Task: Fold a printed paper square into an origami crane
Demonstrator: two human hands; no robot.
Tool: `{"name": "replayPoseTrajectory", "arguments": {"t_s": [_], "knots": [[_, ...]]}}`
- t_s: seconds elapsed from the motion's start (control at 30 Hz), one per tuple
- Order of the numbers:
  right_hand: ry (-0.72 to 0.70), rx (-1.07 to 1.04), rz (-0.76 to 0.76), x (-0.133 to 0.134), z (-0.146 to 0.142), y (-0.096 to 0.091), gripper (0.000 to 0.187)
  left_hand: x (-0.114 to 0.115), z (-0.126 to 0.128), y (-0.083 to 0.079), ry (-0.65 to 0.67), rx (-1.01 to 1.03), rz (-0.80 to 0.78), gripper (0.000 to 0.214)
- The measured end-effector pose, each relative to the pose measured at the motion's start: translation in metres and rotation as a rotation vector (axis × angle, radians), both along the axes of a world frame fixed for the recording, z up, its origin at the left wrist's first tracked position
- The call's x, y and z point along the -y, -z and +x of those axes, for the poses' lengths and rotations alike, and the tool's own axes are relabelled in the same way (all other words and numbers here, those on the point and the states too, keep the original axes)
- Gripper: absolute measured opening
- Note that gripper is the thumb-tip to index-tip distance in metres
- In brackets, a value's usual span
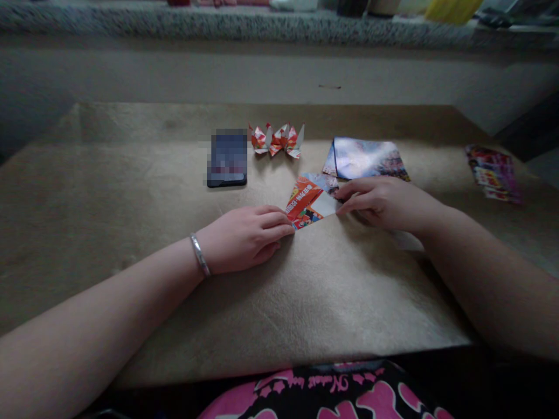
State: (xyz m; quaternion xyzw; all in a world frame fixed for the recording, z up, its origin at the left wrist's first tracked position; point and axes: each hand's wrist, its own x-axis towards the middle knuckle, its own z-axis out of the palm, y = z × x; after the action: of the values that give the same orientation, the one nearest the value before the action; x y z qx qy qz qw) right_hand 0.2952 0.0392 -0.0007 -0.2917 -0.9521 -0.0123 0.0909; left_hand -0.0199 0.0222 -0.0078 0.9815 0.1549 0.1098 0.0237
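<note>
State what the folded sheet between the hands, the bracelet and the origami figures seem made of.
Folded sheet: probably thin printed paper, finish uncertain; straight folded edges, lettering.
Bracelet: likely polished metal, silvery with bright highlights.
Origami figures: apparently printed paper, perhaps glossy; sharp pointed folds, pale highlights.

On the table [262,314], the paper [305,201] lies between the hands: left hand [251,235] at its 8 o'clock, right hand [388,201] at its 3. From the paper, the phone [227,160] lies at 10 o'clock, the cranes [282,139] at 11, just beside the phone, the sheets [367,157] near 2. Farther out, towards 3, is probably a flyer [493,174]. The sill [262,26] runs behind at 12.
</note>
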Motion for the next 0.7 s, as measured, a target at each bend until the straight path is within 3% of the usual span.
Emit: {"name": "replayPoseTrajectory", "arguments": {"t_s": [0.3, 0.7], "knots": [[-0.015, -0.016, -0.056, -0.0031, 0.0040, 0.0020, 0.034, 0.0008, -0.0007, 0.0005, -0.005, -0.009, -0.001, 0.031], [0.046, 0.041, 0.028, -0.0011, 0.0054, -0.0016, 0.034, 0.0006, -0.0001, 0.0006, -0.007, -0.011, -0.011, 0.031]]}}
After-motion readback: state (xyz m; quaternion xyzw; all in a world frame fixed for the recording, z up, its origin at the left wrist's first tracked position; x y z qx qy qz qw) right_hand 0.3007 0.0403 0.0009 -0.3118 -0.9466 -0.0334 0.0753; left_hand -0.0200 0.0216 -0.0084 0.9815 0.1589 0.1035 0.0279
